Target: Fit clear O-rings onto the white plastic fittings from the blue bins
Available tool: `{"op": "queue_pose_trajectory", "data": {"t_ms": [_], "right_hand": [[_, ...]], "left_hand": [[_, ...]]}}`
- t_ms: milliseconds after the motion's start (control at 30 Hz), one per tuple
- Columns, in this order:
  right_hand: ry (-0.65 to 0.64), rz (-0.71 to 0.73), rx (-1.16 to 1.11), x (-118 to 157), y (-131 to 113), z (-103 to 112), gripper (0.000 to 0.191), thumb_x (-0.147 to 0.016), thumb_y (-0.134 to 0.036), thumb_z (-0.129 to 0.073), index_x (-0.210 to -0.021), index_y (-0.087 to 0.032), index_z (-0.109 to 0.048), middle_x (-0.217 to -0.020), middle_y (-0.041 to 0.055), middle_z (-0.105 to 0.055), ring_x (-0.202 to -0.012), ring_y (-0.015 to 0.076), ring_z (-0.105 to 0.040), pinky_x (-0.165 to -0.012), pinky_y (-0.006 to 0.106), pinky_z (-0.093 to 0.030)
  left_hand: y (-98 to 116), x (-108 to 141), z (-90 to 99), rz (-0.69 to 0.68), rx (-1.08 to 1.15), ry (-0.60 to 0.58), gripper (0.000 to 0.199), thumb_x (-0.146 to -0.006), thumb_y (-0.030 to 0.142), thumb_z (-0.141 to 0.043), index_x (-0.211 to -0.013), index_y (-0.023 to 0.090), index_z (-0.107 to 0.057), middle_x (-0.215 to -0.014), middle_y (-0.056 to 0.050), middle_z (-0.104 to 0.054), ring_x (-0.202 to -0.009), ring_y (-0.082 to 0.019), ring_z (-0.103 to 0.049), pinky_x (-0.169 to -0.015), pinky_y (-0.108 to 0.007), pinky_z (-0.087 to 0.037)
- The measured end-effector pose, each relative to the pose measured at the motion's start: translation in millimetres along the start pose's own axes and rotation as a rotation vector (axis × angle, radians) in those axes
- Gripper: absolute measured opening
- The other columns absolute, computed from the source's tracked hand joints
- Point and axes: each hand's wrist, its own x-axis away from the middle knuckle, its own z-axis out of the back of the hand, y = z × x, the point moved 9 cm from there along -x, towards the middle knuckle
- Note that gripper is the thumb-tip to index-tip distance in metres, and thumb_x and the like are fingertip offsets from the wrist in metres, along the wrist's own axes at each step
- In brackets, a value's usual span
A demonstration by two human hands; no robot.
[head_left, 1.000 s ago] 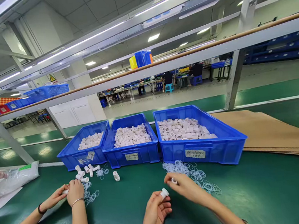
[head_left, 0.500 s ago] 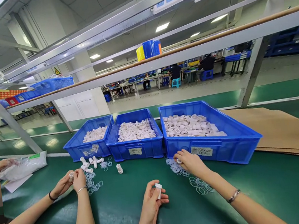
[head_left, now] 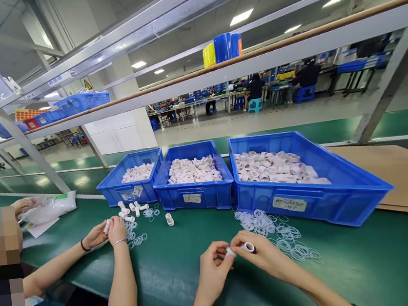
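In front of me, my left hand (head_left: 214, 271) pinches a small white plastic fitting (head_left: 230, 252). My right hand (head_left: 265, 255) meets it from the right, thumb and fingertips against the fitting's end. Curled in that same hand is a white plastic ring-shaped part (head_left: 249, 247), its round opening facing me. Whether a thin ring sits between the fingertips, I cannot make out. Just beyond my right hand lie loose translucent rings (head_left: 258, 221). One assembled-looking white fitting (head_left: 169, 220) stands upright on the green table to the left.
Three blue bins of white parts stand along the back: a left bin (head_left: 147, 196), a middle bin (head_left: 209, 199) and a large right bin (head_left: 328, 205). A co-worker's hands (head_left: 115, 229) hold a white part at left, near loose fittings. Cardboard sheets (head_left: 392, 161) lie at right.
My right hand has moved from the translucent rings toward me and left, and now touches the fitting in my left hand. The view has shifted slightly to the left.
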Motion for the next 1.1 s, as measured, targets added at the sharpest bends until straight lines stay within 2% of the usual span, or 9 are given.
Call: {"op": "queue_pose_trajectory", "data": {"t_ms": [167,367,467,600,767,867,967,1033,1100], "right_hand": [[-0.054,0.023,0.02,6,-10,-6,0.037,-0.101,-0.052,-0.041,-0.09,-0.026,-0.065,-0.088,0.001,-0.061,-0.08,0.0178,-0.056,-0.071,0.031,-0.039],[0.023,-0.136,0.048,5,5,-7,0.038,-0.098,-0.054,-0.044,-0.081,-0.024,-0.06,-0.081,-0.0006,-0.059,-0.071,0.0166,-0.052,-0.064,0.029,-0.034],[0.03,-0.173,-0.061,3,6,-9,0.036,-0.095,-0.057,-0.048,-0.085,-0.024,-0.057,-0.074,-0.0026,-0.055,-0.065,0.0149,-0.046,-0.059,0.028,-0.031],[-0.079,-0.145,-0.297,-1,-7,-20,0.04,-0.093,-0.06,-0.051,-0.109,-0.025,-0.06,-0.072,-0.003,-0.055,-0.065,0.0145,-0.045,-0.059,0.027,-0.031],[-0.209,-0.174,-0.579,-1,-18,-31,0.045,-0.086,-0.061,-0.06,-0.107,-0.02,-0.066,-0.076,-0.0003,-0.06,-0.067,0.0144,-0.048,-0.057,0.026,-0.032],[-0.248,-0.203,-0.595,1,-11,-39,0.045,-0.086,-0.062,-0.06,-0.1,-0.02,-0.068,-0.072,-0.0012,-0.058,-0.065,0.0129,-0.044,-0.054,0.024,-0.028],[-0.224,-0.235,-0.553,2,6,-45,0.046,-0.085,-0.065,-0.059,-0.095,-0.02,-0.067,-0.072,-0.002,-0.053,-0.064,0.0119,-0.04,-0.052,0.023,-0.026],[-0.208,-0.294,-0.542,5,21,-50,0.049,-0.088,-0.067,-0.054,-0.099,-0.021,-0.064,-0.074,-0.0024,-0.052,-0.061,0.0108,-0.035,-0.05,0.023,-0.025],[-0.19,-0.344,-0.556,9,33,-52,0.051,-0.091,-0.069,-0.046,-0.1,-0.022,-0.062,-0.078,-0.002,-0.052,-0.06,0.0104,-0.032,-0.049,0.022,-0.028]], "left_hand": [[-1,5,11.5,0.004,0.079,0.087,0.045,-0.078,0.047,-0.074,-0.107,0.014,-0.066,-0.093,-0.009,-0.064,-0.083,-0.019,-0.061,-0.068,-0.031,-0.058],[-8,10,9.5,0.059,0.327,0.109,0.043,-0.079,0.043,-0.075,-0.105,0.01,-0.063,-0.092,-0.009,-0.067,-0.078,-0.015,-0.063,-0.072,-0.031,-0.057],[-2,12,8.8,0.057,0.362,0.095,0.039,-0.082,0.041,-0.074,-0.101,0.011,-0.061,-0.089,-0.008,-0.067,-0.078,-0.016,-0.064,-0.073,-0.031,-0.057],[1,13,6.7,0.069,0.461,0.04,0.036,-0.082,0.04,-0.074,-0.098,0.014,-0.055,-0.083,-0.006,-0.067,-0.076,-0.015,-0.065,-0.069,-0.028,-0.056],[-11,19,-0.9,0.171,0.65,-0.034,0.039,-0.081,0.04,-0.076,-0.097,0.015,-0.051,-0.075,-0.004,-0.065,-0.066,-0.011,-0.061,-0.06,-0.02,-0.05],[-10,25,-1.8,0.228,0.683,-0.103,0.041,-0.08,0.042,-0.076,-0.095,0.015,-0.05,-0.077,-0.005,-0.065,-0.062,-0.009,-0.059,-0.054,-0.018,-0.045],[4,25,22.0,0.189,0.49,-0.113,0.039,-0.081,0.046,-0.072,-0.094,0.017,-0.049,-0.081,-0.007,-0.066,-0.065,-0.013,-0.06,-0.056,-0.023,-0.045],[17,21,62.1,0.087,0.149,0.024,0.031,-0.085,0.044,-0.066,-0.093,0.018,-0.051,-0.083,-0.006,-0.064,-0.071,-0.016,-0.061,-0.064,-0.028,-0.048],[35,18,108.7,-0.038,-0.367,0.225,0.016,-0.091,0.036,-0.056,-0.092,0.02,-0.054,-0.088,-0.005,-0.061,-0.081,-0.019,-0.059,-0.073,-0.031,-0.047]]}}
